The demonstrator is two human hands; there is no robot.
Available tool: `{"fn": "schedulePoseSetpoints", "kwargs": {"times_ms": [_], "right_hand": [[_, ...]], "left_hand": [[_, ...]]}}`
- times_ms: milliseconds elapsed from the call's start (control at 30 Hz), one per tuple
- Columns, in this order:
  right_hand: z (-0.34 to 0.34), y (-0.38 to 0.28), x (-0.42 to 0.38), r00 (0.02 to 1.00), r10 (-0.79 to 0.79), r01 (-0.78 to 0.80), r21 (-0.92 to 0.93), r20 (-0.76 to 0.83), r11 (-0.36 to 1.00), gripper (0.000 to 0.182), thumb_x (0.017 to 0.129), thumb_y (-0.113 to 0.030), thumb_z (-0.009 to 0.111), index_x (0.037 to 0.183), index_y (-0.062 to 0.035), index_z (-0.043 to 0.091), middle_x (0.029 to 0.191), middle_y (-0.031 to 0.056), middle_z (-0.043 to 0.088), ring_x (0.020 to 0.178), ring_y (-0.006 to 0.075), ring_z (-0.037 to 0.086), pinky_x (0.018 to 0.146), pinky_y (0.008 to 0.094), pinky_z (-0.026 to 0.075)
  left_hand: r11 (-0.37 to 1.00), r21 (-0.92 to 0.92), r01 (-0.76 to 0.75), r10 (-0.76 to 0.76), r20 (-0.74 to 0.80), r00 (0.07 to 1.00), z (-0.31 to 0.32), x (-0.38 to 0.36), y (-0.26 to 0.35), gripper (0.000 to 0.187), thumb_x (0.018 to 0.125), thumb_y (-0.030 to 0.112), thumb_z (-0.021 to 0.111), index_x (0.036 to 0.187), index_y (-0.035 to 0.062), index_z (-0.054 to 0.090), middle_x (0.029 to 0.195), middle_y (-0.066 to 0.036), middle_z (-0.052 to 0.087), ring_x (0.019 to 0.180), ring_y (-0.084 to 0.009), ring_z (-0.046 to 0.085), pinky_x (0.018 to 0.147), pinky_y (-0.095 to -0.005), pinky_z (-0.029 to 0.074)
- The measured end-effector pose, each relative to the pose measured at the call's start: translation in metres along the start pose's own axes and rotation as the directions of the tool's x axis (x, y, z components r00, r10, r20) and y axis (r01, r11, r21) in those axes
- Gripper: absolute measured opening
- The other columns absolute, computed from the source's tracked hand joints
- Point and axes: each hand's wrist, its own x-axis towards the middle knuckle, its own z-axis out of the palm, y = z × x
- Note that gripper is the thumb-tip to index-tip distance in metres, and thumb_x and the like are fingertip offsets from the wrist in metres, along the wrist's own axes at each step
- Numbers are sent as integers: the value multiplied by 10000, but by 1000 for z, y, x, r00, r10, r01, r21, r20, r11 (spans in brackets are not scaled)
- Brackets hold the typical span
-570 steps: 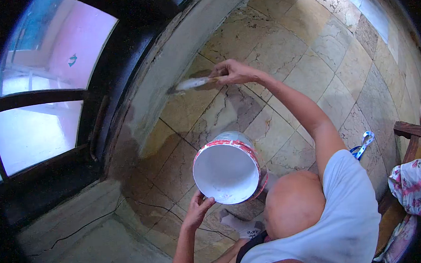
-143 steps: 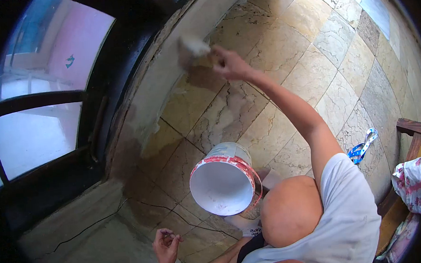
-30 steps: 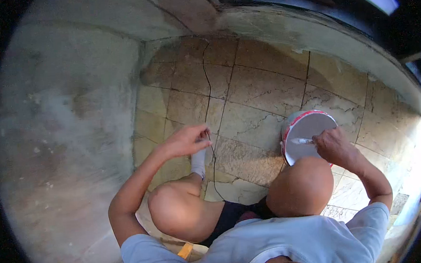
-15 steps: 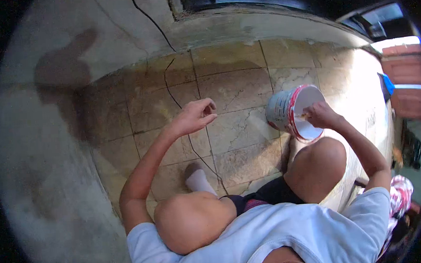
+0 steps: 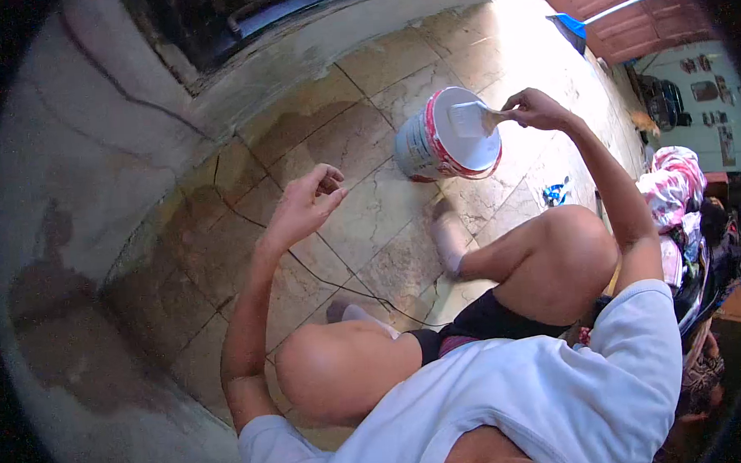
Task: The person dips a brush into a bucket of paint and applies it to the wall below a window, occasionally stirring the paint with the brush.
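My right hand (image 5: 534, 110) is closed around the handle of a paintbrush (image 5: 470, 121). The white-coated bristles point left, over the mouth of the paint bucket (image 5: 416, 149). This bucket stands on the tiles, white with printed text on its side and red smears about its rim. To the left, my left hand (image 5: 309, 203) hovers above the floor with fingers loosely curled and the thumb apart, nothing in it. The bucket is the closest object to that hand.
A thin black cable (image 5: 257, 225) crosses the tiled floor (image 5: 378, 223). The plastered wall (image 5: 60, 223) rises at left. A blue dustpan (image 5: 569, 30) lies at the back, a small blue item (image 5: 556, 192) near my knee. Piled fabrics (image 5: 670, 195) are at right.
The brush has come up out of the bucket with my right hand, so its bristles now show. The view has turned rightward, bringing the dustpan and fabrics further in. My left hand stays loosely curled.
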Motion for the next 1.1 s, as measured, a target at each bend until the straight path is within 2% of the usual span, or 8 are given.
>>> {"fn": "schedulePoseSetpoints", "kwargs": {"times_ms": [100,233,433,533,733,833,1000,1100], "right_hand": [[3,21,7,1000,9,-9,1,-10,1000,271,806,-260,627,915,-19,685,583,54,588,527,142,551,512,286,434],[46,36,35,975,-217,204,-221,-36,954,294,794,-351,626,842,-72,704,726,142,655,687,307,634,628,406,490],[86,20,81,966,-250,253,-397,60,882,121,683,-147,628,749,-57,675,753,169,647,715,309,643,629,416,501],[66,12,74,964,-251,263,-367,81,892,110,688,-133,620,744,-53,671,770,169,647,729,314,643,640,429,500],[8,51,45,920,-369,387,-146,132,911,210,789,-226,595,857,-46,677,753,131,651,730,310,636,659,392,497],[1,44,23,950,-91,31,199,300,980,247,839,-259,560,929,-46,647,729,119,647,708,273,636,651,368,490],[32,55,3,993,-97,94,51,67,994,247,855,-258,582,888,-14,606,684,92,631,634,189,604,591,322,463],[33,35,-16,999,53,-51,166,-4,985,227,825,-223,619,885,-5,605,668,97,628,591,197,595,562,327,460]], "left_hand": [[999,36,-31,30,26,999,-5,20,14,217,854,168,613,1010,31,552,864,-79,619,803,-148,595,735,-300,481],[983,156,100,-116,95,989,-9,32,46,232,842,160,625,1017,30,548,878,-88,622,809,-158,604,731,-298,479],[922,361,138,-171,63,983,-27,55,88,253,822,152,618,1012,5,538,840,-133,624,787,-246,625,711,-346,474],[912,379,155,-176,21,984,-37,94,123,244,848,168,611,1019,10,538,862,-101,620,819,-170,605,737,-299,471],[980,123,154,-129,-185,974,10,151,79,237,882,197,591,1038,21,559,884,-40,609,811,-105,571,740,-262,453],[940,-264,217,-264,-156,952,67,144,45,232,895,217,569,1032,30,583,886,-57,633,804,-108,572,737,-267,451],[786,-606,122,-250,-131,959,152,149,-11,279,909,238,511,934,-28,593,799,-73,631,750,-136,597,692,-294,466],[868,-492,62,-218,-268,938,158,168,-19,345,917,275,475,923,-51,586,767,-73,624,743,-138,579,677,-298,451]]}}
